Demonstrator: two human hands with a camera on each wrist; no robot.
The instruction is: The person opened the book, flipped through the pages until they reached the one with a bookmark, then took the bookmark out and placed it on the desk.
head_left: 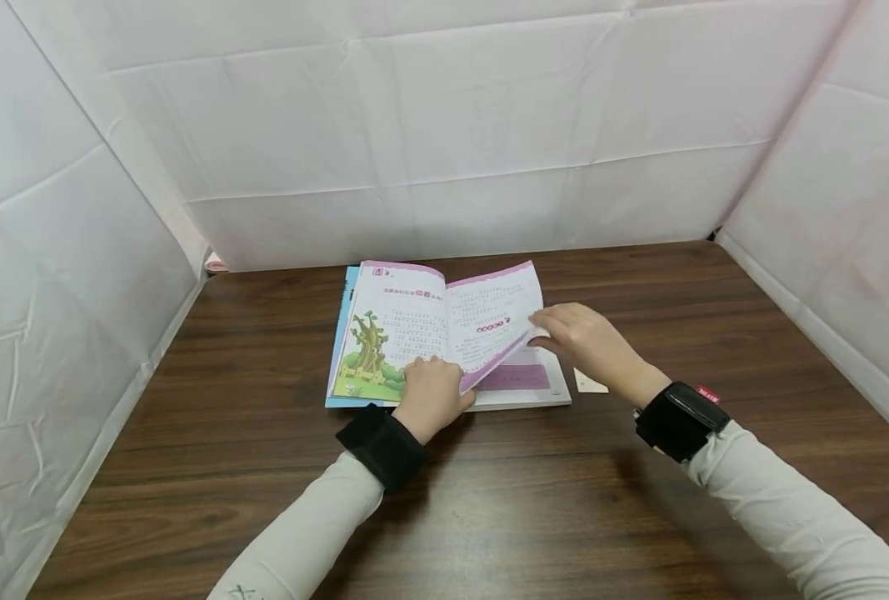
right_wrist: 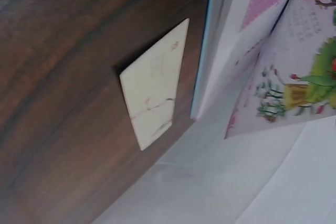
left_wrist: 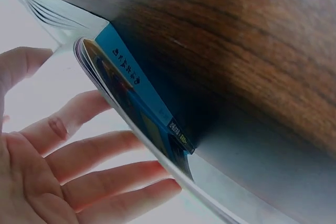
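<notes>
A dark wood-grain desk (head_left: 564, 517) fills the near view, with two pale-sleeved arms reaching forward, each with a black wrist strap. The left hand (head_left: 432, 398) rests on the lower edge of an open book (head_left: 444, 329), which lies toward the far middle of the desk. Its fingers lie fairly straight against the pages, gripping nothing. The right hand (head_left: 586, 340) pinches the outer edge of a lifted, curving page (head_left: 500, 321) with purple borders. The left page shows a cartoon tree on green grass.

Only the left wrist view shows the book's blue spine, with small printed characters, and the thin fanned sheets above the relaxed fingers (left_wrist: 105, 161). Only the right wrist view shows clearly a small cream card (right_wrist: 155, 90), flat and four-sided, lying on the desk just right of the book and not touching it. The head view shows only its corner, past the right wrist.

Creased white sheeting (head_left: 444, 133) walls the desk at the far edge and both sides.
</notes>
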